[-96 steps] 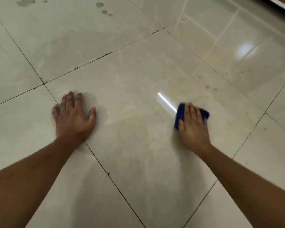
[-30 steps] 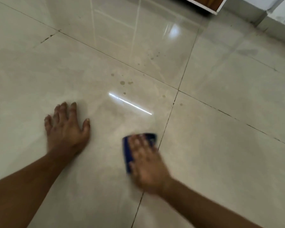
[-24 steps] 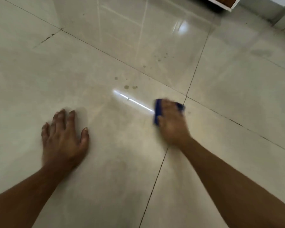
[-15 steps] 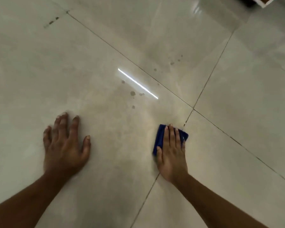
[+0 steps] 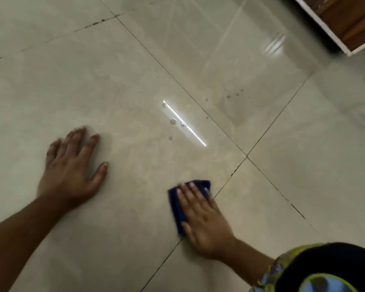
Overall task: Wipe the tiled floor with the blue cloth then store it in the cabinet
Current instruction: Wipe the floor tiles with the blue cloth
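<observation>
- Wiping underway: right hand (image 5: 204, 220) presses flat on the folded dark-blue cloth (image 5: 177, 205); left hand (image 5: 72, 167), empty, fingers spread, braces on the glossy beige tiled floor (image 5: 135, 60).
- Droplets (image 5: 173, 121) remain ahead; storing in the white-edged wooden cabinet (image 5: 346, 20) is left.

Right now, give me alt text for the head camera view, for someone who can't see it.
A person's right hand presses a folded blue cloth flat on a glossy beige tiled floor while the left hand rests palm-down beside it. Small droplets sit ahead of the cloth, and a wooden cabinet corner shows top right.

Glossy pale tiled floor (image 5: 282, 186) with dark grout lines, a bright light streak (image 5: 184, 123), spots.
</observation>
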